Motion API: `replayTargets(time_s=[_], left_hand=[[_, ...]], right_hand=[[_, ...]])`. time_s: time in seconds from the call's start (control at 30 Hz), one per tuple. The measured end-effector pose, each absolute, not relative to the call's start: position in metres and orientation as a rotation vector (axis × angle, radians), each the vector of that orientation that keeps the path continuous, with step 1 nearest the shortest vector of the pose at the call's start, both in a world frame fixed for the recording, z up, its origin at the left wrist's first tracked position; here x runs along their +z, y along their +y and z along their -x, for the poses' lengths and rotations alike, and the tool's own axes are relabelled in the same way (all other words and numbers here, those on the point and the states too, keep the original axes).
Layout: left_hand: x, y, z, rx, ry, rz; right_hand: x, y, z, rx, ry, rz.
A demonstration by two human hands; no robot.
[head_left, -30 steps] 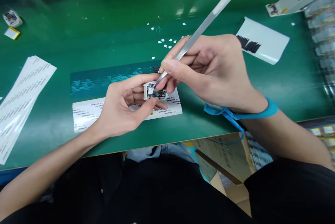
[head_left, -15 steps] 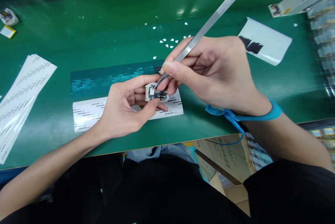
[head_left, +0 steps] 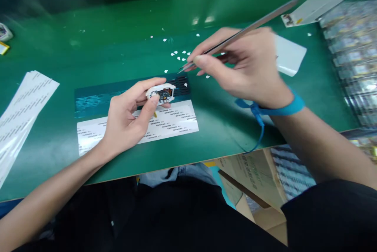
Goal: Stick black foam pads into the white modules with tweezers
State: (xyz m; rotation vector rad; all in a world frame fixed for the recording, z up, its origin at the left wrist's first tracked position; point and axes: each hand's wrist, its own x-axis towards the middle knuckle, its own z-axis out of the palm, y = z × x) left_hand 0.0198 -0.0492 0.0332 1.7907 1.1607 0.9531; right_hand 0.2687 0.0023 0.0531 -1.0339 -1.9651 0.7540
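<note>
Between the thumb and fingers of my left hand (head_left: 128,116) is a small white casing with exposed electronics (head_left: 161,94), its open side facing up. My right hand (head_left: 244,61) grips metal tweezers (head_left: 232,39), tips pointing down and left just above a dark teal strip (head_left: 129,90). Black slim pieces (head_left: 180,84) lie at that strip's right end, one with a white dot on it. Below the casing, a white printed sheet (head_left: 173,120) lies on the green mat. A blue wrist strap (head_left: 282,105) with a cord circles my right wrist.
Several small white round stickers (head_left: 176,52) are scattered past the strip. Printed sheets (head_left: 26,103) lie at left. A white sheet (head_left: 290,55) lies behind my right hand, near clear trays of parts (head_left: 350,52) at right. Cardboard boxes (head_left: 253,169) stand below the table edge (head_left: 206,159).
The tweezers have lifted out of the casing and moved up, over the strip's right end. My left hand has shifted left with the casing and turned it. The whole view has shifted slightly.
</note>
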Motion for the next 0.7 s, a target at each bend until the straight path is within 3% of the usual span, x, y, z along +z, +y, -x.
replayTargets(time_s=[0.3,0.7], left_hand=[[0.022,-0.037,-0.023,0.673,1.090,-2.186],[0.016,-0.031,-0.028,0.482,1.060,-2.499]], right_hand=[[0.028,0.017,-0.275,1.077,-1.959,1.220],[0.022,0.012,-0.272,0.736,-1.946,1.204]])
